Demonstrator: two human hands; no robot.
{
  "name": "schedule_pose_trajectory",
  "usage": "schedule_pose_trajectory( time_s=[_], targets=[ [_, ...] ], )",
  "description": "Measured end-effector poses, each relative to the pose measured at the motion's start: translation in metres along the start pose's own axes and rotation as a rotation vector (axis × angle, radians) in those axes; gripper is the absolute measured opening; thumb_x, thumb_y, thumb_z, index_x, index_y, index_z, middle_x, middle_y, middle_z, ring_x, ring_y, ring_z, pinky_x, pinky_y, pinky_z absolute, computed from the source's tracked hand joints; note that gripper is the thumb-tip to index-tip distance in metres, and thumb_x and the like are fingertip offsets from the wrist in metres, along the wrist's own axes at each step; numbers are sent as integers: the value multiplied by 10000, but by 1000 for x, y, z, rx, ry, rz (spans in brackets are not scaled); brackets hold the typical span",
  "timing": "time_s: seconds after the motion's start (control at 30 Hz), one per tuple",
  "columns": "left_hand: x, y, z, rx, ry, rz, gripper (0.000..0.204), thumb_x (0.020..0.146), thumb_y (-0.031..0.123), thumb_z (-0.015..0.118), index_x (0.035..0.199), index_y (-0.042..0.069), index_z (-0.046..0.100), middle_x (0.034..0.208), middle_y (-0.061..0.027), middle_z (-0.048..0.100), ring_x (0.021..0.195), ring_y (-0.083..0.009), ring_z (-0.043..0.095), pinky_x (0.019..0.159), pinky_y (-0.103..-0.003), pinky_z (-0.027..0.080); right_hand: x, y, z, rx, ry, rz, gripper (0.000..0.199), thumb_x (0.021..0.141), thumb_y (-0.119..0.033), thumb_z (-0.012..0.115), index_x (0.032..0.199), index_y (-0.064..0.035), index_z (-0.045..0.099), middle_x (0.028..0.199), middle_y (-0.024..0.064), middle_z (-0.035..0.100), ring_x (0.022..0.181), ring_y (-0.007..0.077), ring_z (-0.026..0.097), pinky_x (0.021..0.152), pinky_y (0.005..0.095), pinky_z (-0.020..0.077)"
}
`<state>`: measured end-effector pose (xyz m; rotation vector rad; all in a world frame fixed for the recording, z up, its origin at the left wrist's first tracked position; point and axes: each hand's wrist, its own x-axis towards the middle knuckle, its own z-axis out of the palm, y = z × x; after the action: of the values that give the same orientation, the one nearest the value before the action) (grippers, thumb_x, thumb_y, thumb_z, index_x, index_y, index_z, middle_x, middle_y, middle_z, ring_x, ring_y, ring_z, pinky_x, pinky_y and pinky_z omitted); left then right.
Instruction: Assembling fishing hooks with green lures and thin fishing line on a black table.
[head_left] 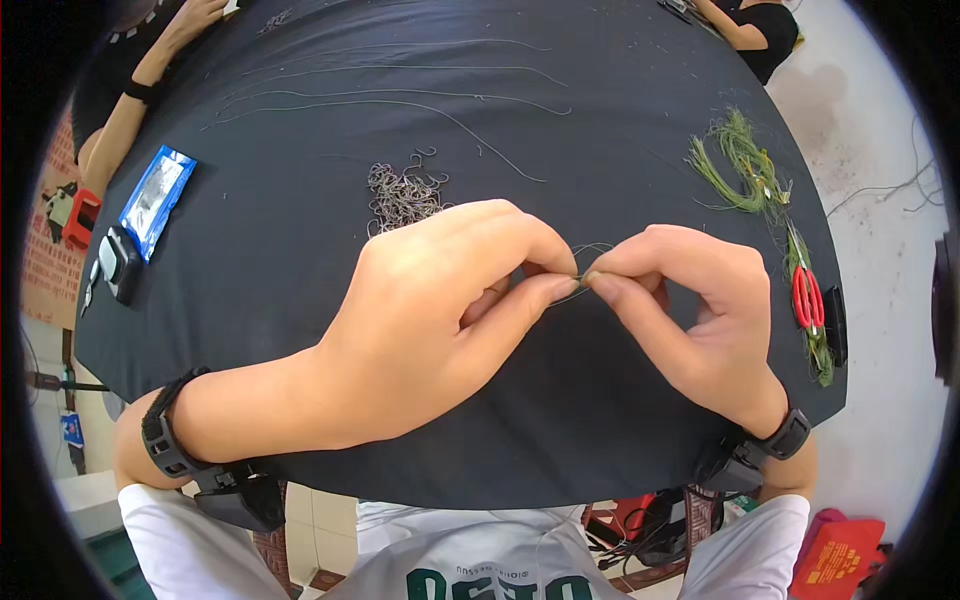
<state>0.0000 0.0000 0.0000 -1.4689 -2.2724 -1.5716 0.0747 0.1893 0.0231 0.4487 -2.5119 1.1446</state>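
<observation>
My left hand [430,300] and my right hand [715,300] meet tip to tip over the black tablecloth. Thumb and forefinger of each are pinched on a thin fishing line [597,246], which makes a small loop by the fingertips. Whether a hook sits between the fingers is hidden. Just beyond my left hand lies a heap of metal fish hooks [403,197]. Farther back, several lengths of line [400,104] are stretched across the cloth. To the right of my right hand are red-handled scissors [806,298], resting on green strands.
A bundle of green line [740,165] lies at the right. On the left are a blue packet [158,200] and a black-and-white device [120,262]. One co-worker's arm [130,120] is at the far left; another's arm [735,28] is at the far right.
</observation>
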Motion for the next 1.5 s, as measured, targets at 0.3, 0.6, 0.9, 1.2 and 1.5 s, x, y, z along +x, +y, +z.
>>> schedule_pose_trajectory(
  time_s=[0.3,0.6,0.9,1.2,1.5],
  targets=[
    [2,1,0,4,9,61,113,766,-42,640,864,13,637,763,-28,582,529,-51,430,454,-200,315,0,1,0,-131,-12,-108,73,743,27,634,778,-36,626,573,28,509,483,95,479,447,243,370],
    [3,3,0,66,52,151,132,748,-66,635,851,17,639,761,-27,580,508,-37,421,434,-193,307,1,-2,-4,415,-160,342,74,838,-51,603,874,11,624,599,-64,453,544,-4,385,506,183,302],
    [4,2,1,110,104,242,131,741,-78,651,846,0,644,796,-51,603,510,-31,437,430,-179,327,3,-3,-8,646,-290,530,129,850,-74,614,925,30,629,637,-85,462,567,-21,355,501,167,261],
    [5,2,0,111,95,261,125,746,-78,649,847,-5,642,797,-62,605,513,-43,444,441,-187,340,4,-6,-6,659,-252,542,119,853,-56,588,918,35,628,737,5,601,560,14,430,503,172,311],
    [5,1,1,121,94,314,120,735,-85,653,834,-20,634,795,-78,603,511,-54,450,438,-193,343,3,-6,-5,656,-182,520,116,861,-73,574,862,33,622,760,56,640,539,29,432,491,179,334]
  ],
)
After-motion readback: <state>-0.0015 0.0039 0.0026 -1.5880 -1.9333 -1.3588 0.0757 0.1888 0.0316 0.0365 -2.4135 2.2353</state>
